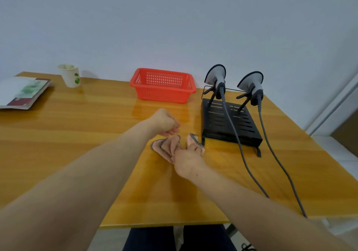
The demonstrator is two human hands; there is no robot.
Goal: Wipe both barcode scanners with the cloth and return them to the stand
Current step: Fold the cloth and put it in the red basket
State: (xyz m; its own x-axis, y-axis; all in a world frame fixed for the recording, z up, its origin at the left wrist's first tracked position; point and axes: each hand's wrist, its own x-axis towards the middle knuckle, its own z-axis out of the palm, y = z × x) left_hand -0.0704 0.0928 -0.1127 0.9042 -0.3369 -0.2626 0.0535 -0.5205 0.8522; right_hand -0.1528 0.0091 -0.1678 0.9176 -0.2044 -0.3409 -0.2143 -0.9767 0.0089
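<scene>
Two grey barcode scanners, the left scanner (pixel 216 78) and the right scanner (pixel 251 85), sit upright on a black slotted stand (pixel 228 122) at the right of the table. Their grey cables (pixel 249 165) trail toward the front edge. A pink cloth (pixel 170 147) with a dark checked border lies bunched on the table left of the stand. My right hand (pixel 188 160) grips the cloth from the near side. My left hand (pixel 165 123) hovers just behind the cloth, its fingers curled and pinching a far edge of it.
A red plastic basket (pixel 162 85) stands behind the hands. A paper cup (pixel 69 75) and a booklet (pixel 21 91) lie at the back left. The wooden table (pixel 77 134) ends at a front edge near my legs; a wall rises behind.
</scene>
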